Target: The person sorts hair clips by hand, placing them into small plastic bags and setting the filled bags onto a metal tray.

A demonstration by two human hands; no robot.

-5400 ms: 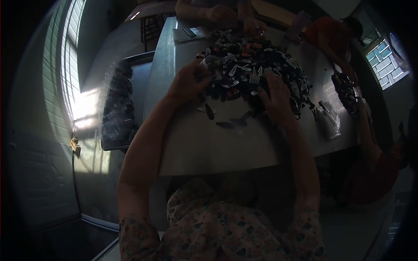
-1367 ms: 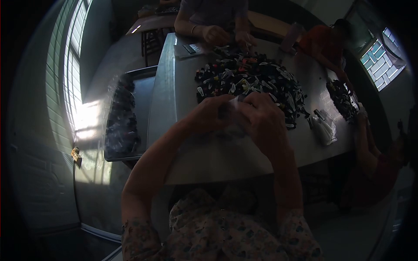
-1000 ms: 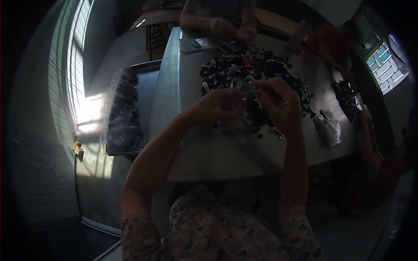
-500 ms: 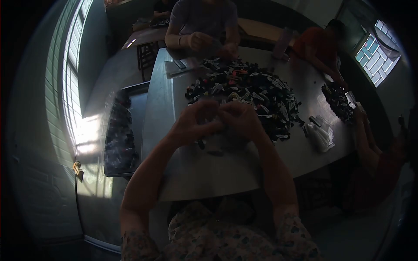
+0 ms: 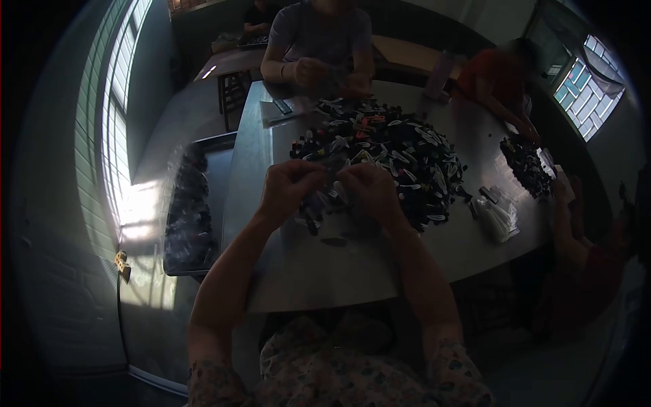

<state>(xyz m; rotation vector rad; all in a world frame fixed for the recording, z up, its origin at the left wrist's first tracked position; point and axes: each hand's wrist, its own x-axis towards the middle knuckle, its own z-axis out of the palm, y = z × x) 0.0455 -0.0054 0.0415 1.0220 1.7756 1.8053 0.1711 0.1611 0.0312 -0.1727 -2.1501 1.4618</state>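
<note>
A tray point(image 5: 224, 146) of dark pieces beside the table point(image 5: 325, 271); plastic bags point(image 5: 498, 217) lie right.

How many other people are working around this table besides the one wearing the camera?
3, perhaps 4. One person sits at the far end, one in red at the far right corner, one sleeve and arm at the right edge. A dim figure sits farther back.

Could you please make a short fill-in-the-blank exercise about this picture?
1. The big pile of clips lies on the ____.
2. The left hand and right hand are raised just ____ the pile.
3. The tray stands on the table's ____ side.

Missing words: table; before; left
</note>
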